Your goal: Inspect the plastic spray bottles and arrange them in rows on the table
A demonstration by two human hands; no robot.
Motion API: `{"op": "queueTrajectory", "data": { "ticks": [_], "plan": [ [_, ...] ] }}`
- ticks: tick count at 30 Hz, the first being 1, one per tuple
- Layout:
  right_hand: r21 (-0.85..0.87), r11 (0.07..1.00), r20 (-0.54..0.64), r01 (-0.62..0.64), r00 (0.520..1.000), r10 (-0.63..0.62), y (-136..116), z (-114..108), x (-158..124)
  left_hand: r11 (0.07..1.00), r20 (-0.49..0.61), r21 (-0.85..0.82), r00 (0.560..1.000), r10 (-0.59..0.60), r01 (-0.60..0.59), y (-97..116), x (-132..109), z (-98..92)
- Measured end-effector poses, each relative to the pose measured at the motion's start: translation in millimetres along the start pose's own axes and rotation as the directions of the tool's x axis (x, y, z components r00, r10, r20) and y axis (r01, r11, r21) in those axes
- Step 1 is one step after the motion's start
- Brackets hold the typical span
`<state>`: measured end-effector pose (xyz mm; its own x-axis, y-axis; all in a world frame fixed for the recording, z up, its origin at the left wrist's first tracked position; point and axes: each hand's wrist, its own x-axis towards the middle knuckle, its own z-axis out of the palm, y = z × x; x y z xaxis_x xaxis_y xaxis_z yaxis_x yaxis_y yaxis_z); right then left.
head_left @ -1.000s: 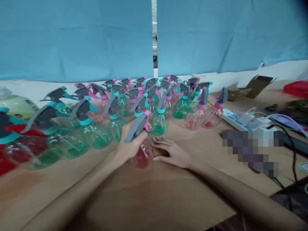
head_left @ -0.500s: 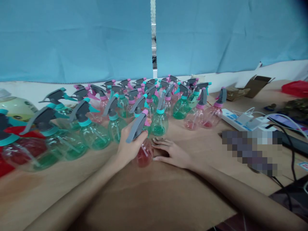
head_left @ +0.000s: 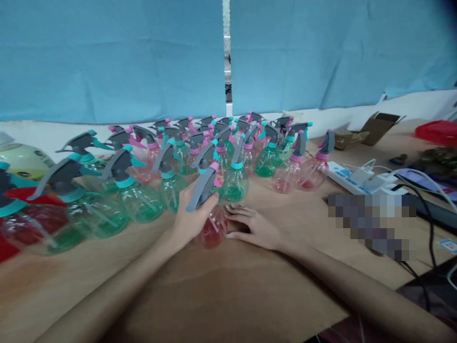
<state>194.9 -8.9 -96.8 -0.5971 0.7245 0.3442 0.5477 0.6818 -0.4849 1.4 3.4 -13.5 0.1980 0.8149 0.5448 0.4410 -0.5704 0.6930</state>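
Note:
My left hand (head_left: 195, 210) is closed around the neck of a pink spray bottle (head_left: 213, 232) with a grey trigger head and a pink nozzle. A little red-pink liquid shows in its round, clear body, which stands on the table. Just right of it, my right hand (head_left: 254, 226) lies on the tabletop with fingers stretched toward the bottle's side; whether the fingertips touch it I cannot tell. Behind the hands stands a green spray bottle (head_left: 235, 183) with a turquoise collar. Another green spray bottle (head_left: 140, 202) is left of my left hand.
Several more green and pink spray bottles (head_left: 269, 159) crowd the table's back and left side. A white power strip (head_left: 348, 178) with cables lies at right, before an open cardboard box (head_left: 380, 128). Red plastic (head_left: 437, 132) lies far right. A blue cloth (head_left: 114, 62) hangs behind.
The view has shifted very slightly. Both hands and the pink spray bottle stay in practically the same place, with the same hold.

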Motion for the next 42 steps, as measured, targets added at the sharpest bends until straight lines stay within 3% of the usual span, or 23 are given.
{"op": "queueTrajectory", "data": {
  "ticks": [20, 29, 42],
  "plan": [
    [0.020, 1.000, 0.006, -0.015, 1.000, 0.015, 0, 0, -1, 0.999, 0.026, 0.040, 0.999, -0.021, 0.020, 4, 0, -1.4],
    [-0.001, 1.000, 0.012, -0.018, 1.000, 0.018, 2, 2, -1, 0.999, 0.115, -0.049, 0.993, -0.005, 0.011, 9, 3, -7.5],
    [0.013, 1.000, 0.011, -0.015, 1.000, 0.015, 1, 0, -1, 0.998, 0.132, -0.068, 0.991, 0.010, -0.001, 8, 4, -9.2]
  ]
}}
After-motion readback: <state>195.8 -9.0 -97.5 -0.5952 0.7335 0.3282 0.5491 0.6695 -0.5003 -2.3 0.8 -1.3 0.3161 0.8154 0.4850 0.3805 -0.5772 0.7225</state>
